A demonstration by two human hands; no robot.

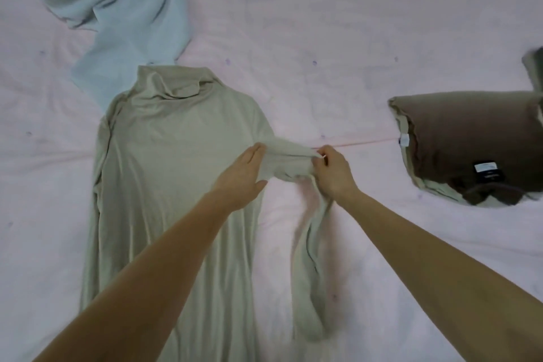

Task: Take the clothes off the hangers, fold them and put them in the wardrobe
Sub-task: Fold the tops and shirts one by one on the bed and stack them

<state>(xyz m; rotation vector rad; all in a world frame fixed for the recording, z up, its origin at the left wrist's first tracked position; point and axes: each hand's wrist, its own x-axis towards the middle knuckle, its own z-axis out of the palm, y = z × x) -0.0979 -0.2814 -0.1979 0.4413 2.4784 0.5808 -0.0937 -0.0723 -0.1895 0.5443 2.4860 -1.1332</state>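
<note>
A pale green turtleneck top (176,138) lies flat on the pink bed sheet (352,53), collar away from me. Its right sleeve (311,258) trails down beside the body. My left hand (244,176) lies flat with straight fingers on the top's right shoulder edge. My right hand (332,170) pinches the upper part of that sleeve and lifts it sideways off the sheet.
A light blue garment (117,9) lies crumpled at the upper left, its end touching the turtleneck's collar. A folded brown and green garment (470,144) with a black label sits at the right. Another greenish item (534,67) shows at the right edge.
</note>
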